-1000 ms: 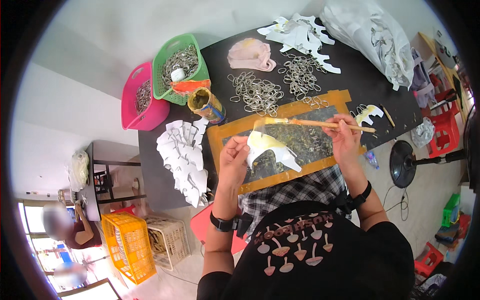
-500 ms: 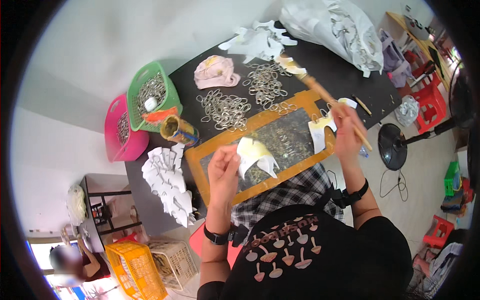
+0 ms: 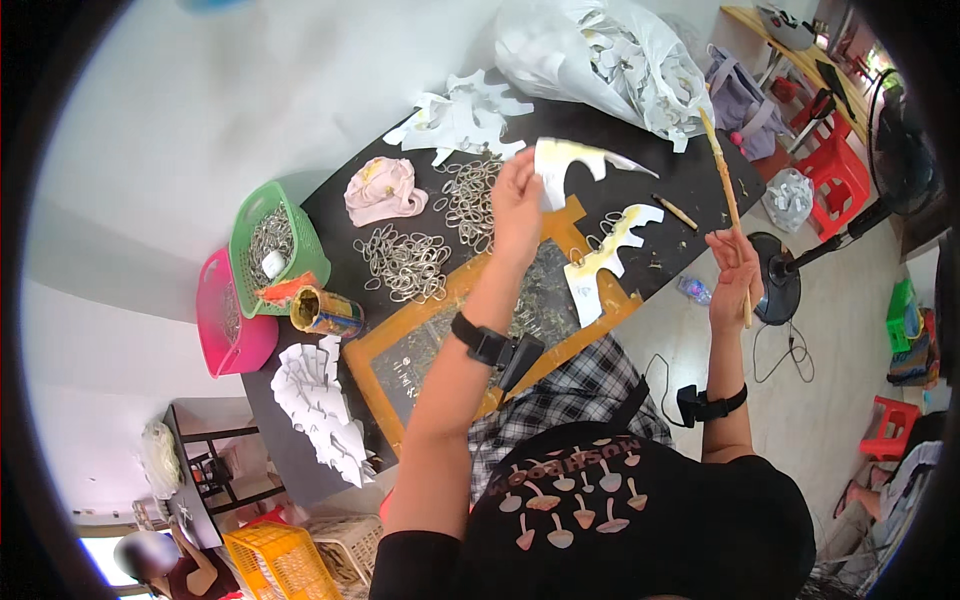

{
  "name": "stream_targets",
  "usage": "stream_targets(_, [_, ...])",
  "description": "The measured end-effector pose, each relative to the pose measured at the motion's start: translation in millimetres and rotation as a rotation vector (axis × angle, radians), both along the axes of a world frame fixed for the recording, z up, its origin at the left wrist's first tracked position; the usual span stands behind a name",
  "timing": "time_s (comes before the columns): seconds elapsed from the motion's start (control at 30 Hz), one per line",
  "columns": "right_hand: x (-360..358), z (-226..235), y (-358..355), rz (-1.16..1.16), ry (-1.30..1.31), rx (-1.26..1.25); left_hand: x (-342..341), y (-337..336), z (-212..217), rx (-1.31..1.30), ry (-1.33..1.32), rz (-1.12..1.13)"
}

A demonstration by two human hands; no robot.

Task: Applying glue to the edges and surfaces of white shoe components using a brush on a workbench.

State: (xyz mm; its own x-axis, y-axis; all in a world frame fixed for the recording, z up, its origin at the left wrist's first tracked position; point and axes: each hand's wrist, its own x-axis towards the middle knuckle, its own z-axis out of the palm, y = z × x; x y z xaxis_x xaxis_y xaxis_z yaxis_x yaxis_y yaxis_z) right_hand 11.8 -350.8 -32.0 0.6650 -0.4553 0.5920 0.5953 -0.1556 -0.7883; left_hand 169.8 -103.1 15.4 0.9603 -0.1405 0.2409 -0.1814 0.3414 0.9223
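Note:
My left hand reaches across the table and pinches one end of a white cut-out sheet with a yellowish smear along its curved edge. My right hand is closed round a long wooden stick, held upright past the table's right edge, its upper end yellowed. Another white cut-out, also smeared yellow, lies on the right end of a dark board with a brown-taped border. Metal rings lie beside that cut-out. Loose piles of metal rings sit beyond the board.
An open yellow-stained can stands left of the board, near green and pink baskets. White cut-outs pile at the left. A pink cloth and stuffed plastic bag lie farther back. A fan stands right.
My left hand has moved from over the board to the far right with the cut-out. My right hand has swung the stick away from the table, its tip now up.

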Motion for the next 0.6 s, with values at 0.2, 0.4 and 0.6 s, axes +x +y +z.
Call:
stream_targets(0.2, [6.4, 0.2, 2.8, -0.073, 0.090, -0.133, -0.8, 22.0, -66.8, 0.572, 0.081, 0.238])
stream_targets(0.4, [19.6, -6.3, 5.1, -0.066, 0.095, -0.176, -24.3, 15.2, -35.1, 0.922, -0.068, 0.305])
stream_targets(0.6, [21.9, -1.3, 15.5, -0.087, 0.104, -0.171, 51.0, 46.3, -19.6, 1.276, -0.457, 0.321])
